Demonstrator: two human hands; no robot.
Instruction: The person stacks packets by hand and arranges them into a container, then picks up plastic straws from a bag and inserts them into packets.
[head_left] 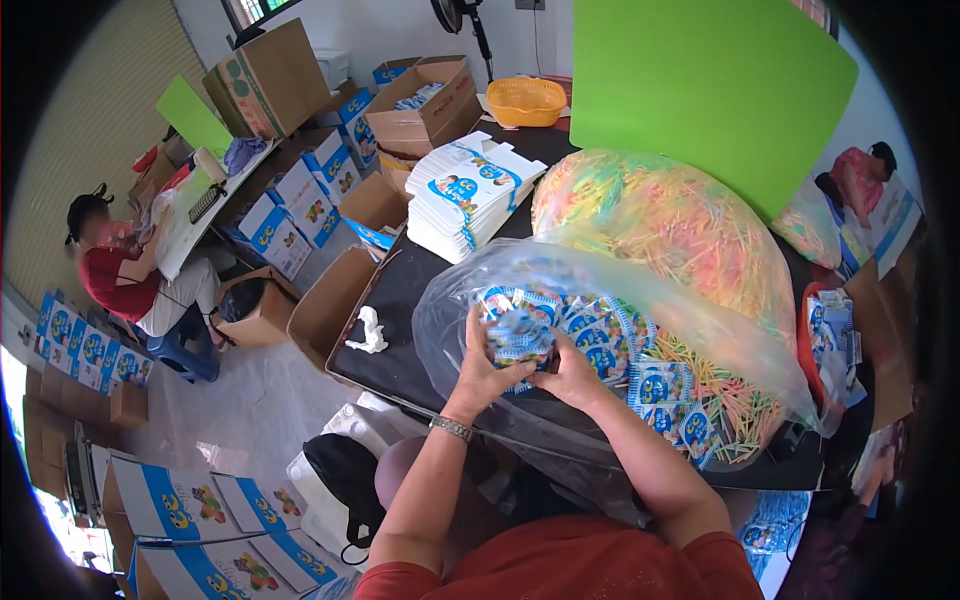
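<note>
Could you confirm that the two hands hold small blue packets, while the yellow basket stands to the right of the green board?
Not quite: in the head view, the yellow basket stands to the left of the green board. The left hand and right hand do hold small blue packets.

Passage along black counter (395,300), in strip between white crumpled wad (369,331) and clear bag (440,285). Carton stack (440,215) blocks far end of strip. Bulging bag of coloured sticks (680,220) walls off far side of clear bag; green board (700,90) rises behind it. Loose film hangs over right part of bag mouth. Left hand (485,368) and right hand (574,374) close off sides of held packets (520,340); open air above them.
</note>
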